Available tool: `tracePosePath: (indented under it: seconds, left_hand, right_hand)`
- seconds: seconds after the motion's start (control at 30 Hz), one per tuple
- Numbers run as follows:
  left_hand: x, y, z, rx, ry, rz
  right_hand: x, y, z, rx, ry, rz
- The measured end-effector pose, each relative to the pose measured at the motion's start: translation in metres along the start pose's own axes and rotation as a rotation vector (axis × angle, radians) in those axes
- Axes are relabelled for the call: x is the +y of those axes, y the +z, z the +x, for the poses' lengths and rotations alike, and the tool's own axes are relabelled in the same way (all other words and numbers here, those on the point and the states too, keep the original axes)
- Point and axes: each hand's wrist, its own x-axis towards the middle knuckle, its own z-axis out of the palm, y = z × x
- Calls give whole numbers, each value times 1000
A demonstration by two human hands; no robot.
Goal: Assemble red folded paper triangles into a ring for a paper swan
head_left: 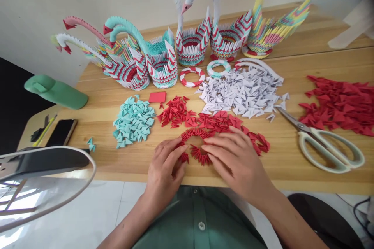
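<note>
A red ring (201, 156) of folded paper pieces lay on the wooden table (102, 167) at its near edge, directly in front of me, with a gap at about 7 o'clock. My left hand (166, 161) grasped it at 9 o'clock, fingers curled in around that side. My right hand (238, 159) reached in from 4 o'clock, its fingertips touching the ring's right side; I cannot tell whether they pinched it, as the thumb was hidden.

Loose red pieces (220, 121) spread just beyond the ring from 11 to 2 o'clock. Turquoise pieces (134, 120) sat in a heap near 10, a red card (157, 97) at 11, and a white heap (242, 91) at 1. Scissors (302, 126) with pale handles lay at 3, near a larger red pile (341, 103) between 2 and 3.

At 12, a red-and-white ring (192, 84) lay beside a turquoise-and-white ring (219, 74). Behind them, paper swans (193, 48) with white, pink, turquoise and yellow necks lined the far side from 10 to 1. A green bottle (58, 91) lay toward 10, a dark-screened phone (61, 133) toward 9.
</note>
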Motion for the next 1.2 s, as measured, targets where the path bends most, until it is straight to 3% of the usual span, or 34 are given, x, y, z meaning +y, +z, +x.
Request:
tracePosePath:
  seconds: [0.23, 0.47, 0.67, 0.93, 1.2]
  left_hand:
    - [-1, 1, -1, 20, 4, -8]
    - [-2, 1, -3, 25, 7, -5]
    - [-3, 2, -5, 26, -20, -13]
    - [-5, 2, -5, 27, -11, -13]
    - [-4, -3, -2, 7, -5, -26]
  right_hand:
    - [-4, 1, -3, 57, 38, -87]
    - [-11, 21, -1, -30, 86, -178]
    - [-10, 24, 4, -88, 103, -130]
    - [-2, 16, 2, -127, 58, -44]
    - [15, -17, -11, -8, 28, -41]
